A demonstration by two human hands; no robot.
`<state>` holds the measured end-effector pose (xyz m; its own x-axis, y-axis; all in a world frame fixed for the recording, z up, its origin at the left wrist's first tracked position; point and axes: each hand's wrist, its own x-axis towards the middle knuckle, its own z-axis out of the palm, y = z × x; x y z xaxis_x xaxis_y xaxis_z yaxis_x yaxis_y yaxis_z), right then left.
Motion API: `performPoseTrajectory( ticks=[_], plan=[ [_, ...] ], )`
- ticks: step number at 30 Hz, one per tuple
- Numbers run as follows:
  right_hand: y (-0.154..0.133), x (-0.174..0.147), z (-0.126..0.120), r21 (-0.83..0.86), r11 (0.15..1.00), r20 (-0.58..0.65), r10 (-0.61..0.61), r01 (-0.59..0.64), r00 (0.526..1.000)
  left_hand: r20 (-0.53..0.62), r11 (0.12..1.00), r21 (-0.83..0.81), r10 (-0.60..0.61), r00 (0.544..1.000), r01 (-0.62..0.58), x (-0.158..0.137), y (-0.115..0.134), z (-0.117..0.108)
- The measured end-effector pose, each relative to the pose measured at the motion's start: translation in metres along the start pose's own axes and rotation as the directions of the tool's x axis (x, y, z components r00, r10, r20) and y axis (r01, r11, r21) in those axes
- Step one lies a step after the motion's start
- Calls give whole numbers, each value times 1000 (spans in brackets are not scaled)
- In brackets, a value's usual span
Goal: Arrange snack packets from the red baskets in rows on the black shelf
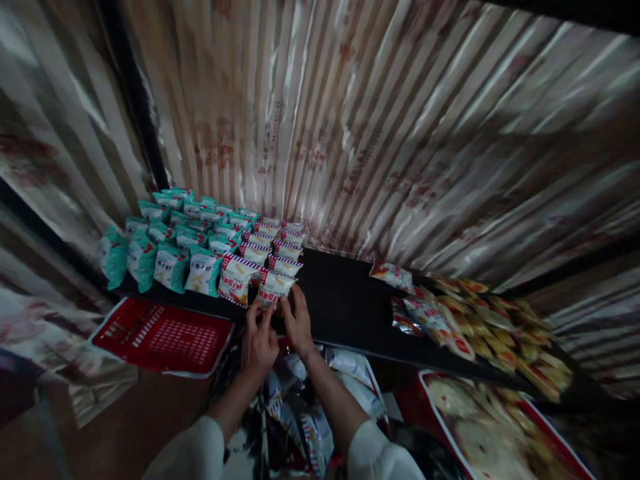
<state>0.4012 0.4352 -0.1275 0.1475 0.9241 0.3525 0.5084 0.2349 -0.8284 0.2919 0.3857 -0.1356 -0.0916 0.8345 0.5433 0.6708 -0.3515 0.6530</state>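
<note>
A small white and red snack bag (275, 285) with a striped top edge stands at the front of a black shelf (345, 293). My right hand (299, 323) has its fingers closed along the bag's right side and lower corner. At its lower edge, my left hand (260, 341) pinches with bent fingers. Just left is a matching snack bag (235, 279), with more of the kind in rows behind. Several teal snack bags (203, 270) fill the shelf's left end. Below my forearms, more striped snack bags (317, 433) lie loosely in a container.
A red basket (175, 337) is below the shelf's left end. Yellow packets (493, 327) and red-white packets (433, 317) lie on the right of the shelf. A red-rimmed box (480, 427) with packets stands below right. Wrinkled plastic-covered walls (320, 120) enclose the shelf.
</note>
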Motion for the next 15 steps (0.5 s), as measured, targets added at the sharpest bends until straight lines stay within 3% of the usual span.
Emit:
performPoseTrajectory(
  ticks=[10,15],
  plan=[
    [10,1,4,16,1000,25,-6,6,1000,14,999,32,4,1000,-4,1,1,3],
    [3,-16,-12,18,999,-23,40,-39,999,59,999,40,-11,998,9,0,0,-4]
  ],
)
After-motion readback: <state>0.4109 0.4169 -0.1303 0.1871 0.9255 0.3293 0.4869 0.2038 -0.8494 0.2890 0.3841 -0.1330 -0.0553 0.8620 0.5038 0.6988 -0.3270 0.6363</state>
